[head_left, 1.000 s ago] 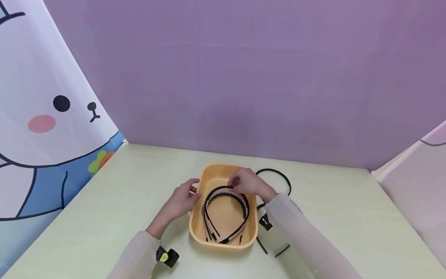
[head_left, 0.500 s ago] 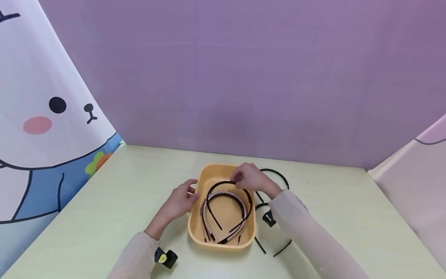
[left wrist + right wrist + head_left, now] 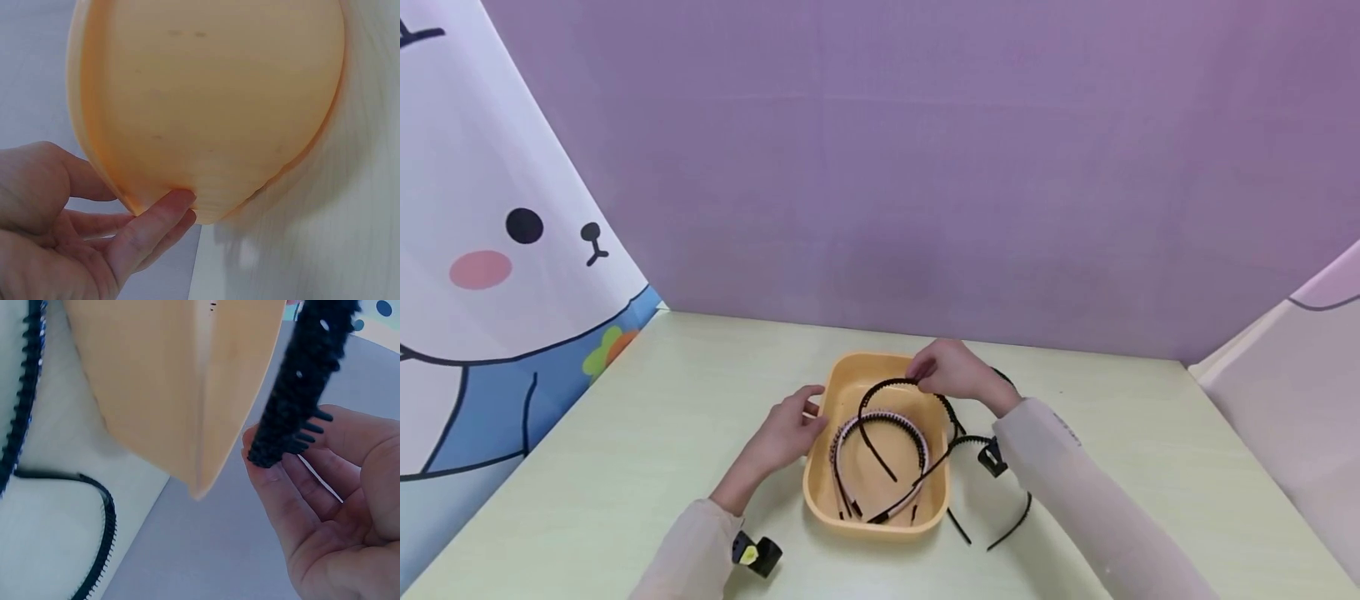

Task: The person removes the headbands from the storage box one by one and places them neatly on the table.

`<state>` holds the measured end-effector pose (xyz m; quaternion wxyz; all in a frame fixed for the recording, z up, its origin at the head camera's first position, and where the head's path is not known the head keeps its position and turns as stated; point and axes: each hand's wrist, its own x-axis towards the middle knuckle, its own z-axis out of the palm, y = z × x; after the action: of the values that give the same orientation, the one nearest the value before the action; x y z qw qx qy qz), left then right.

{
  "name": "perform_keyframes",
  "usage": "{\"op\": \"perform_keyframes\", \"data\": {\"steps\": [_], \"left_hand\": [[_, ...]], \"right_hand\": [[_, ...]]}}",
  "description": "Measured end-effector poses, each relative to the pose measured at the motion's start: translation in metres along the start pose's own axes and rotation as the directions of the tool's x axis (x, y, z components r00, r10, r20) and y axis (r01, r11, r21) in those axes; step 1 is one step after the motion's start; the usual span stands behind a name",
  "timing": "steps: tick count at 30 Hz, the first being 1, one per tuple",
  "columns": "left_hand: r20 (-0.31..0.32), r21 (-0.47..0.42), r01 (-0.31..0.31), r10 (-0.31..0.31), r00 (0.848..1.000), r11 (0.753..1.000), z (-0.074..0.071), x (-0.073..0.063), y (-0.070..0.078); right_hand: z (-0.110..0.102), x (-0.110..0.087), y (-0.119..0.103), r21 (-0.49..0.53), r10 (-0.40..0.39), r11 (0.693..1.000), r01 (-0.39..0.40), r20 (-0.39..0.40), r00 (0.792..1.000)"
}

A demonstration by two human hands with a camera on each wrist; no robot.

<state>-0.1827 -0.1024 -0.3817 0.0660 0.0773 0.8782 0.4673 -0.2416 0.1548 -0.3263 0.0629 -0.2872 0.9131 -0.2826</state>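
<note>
My right hand (image 3: 951, 371) pinches a black toothed headband (image 3: 863, 425) at the top of its arch. The headband hangs over the right part of a yellow-orange plastic bin (image 3: 815, 500), with its ends pointing toward me. In the right wrist view, the glittery black band (image 3: 300, 387) sits between thumb and fingers, teeth toward the palm. My left hand (image 3: 786, 429) holds the bin's left side; in the left wrist view its fingers (image 3: 150, 228) press the outer wall. Inside the bin lie a pale pink headband (image 3: 842, 454) and black toothed ones, overlapping, so their number is unclear.
On the table (image 3: 1112, 467) right of the bin lie black headbands (image 3: 1017, 533), partly hidden by my right arm. A purple backdrop (image 3: 880, 167) rises behind the table; a cartoon-printed cloth (image 3: 550, 333) hangs at left. Each wrist carries a small black camera (image 3: 765, 557).
My right hand has lifted the black headband off the others and moved it up and rightward, toward the bin's right rim. The left hand stays at the bin's left side.
</note>
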Motion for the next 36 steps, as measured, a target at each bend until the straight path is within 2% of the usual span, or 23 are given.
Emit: {"op": "perform_keyframes", "data": {"steps": [12, 16, 30, 36], "left_hand": [[0.009, 0.022, 0.006, -0.006, 1.0, 1.0, -0.005, -0.001, 0.0], [0.022, 0.014, -0.015, 0.014, 1.0, 1.0, -0.004, 0.0, 0.001], [0.018, 0.035, -0.015, 0.014, 1.0, 0.999, -0.001, 0.001, 0.003], [0.017, 0.007, -0.021, 0.021, 1.0, 1.0, -0.001, 0.002, 0.003]], "right_hand": [[-0.014, -0.008, 0.004, -0.005, 0.041, 0.999, -0.041, -0.037, 0.998], [-0.02, -0.012, 0.007, -0.025, 0.058, 0.998, -0.06, -0.051, 0.997], [-0.035, -0.028, 0.023, -0.026, 0.096, 0.995, -0.098, -0.078, 0.992], [-0.039, -0.035, 0.03, -0.03, 0.111, 0.993, -0.114, -0.084, 0.99]]}}
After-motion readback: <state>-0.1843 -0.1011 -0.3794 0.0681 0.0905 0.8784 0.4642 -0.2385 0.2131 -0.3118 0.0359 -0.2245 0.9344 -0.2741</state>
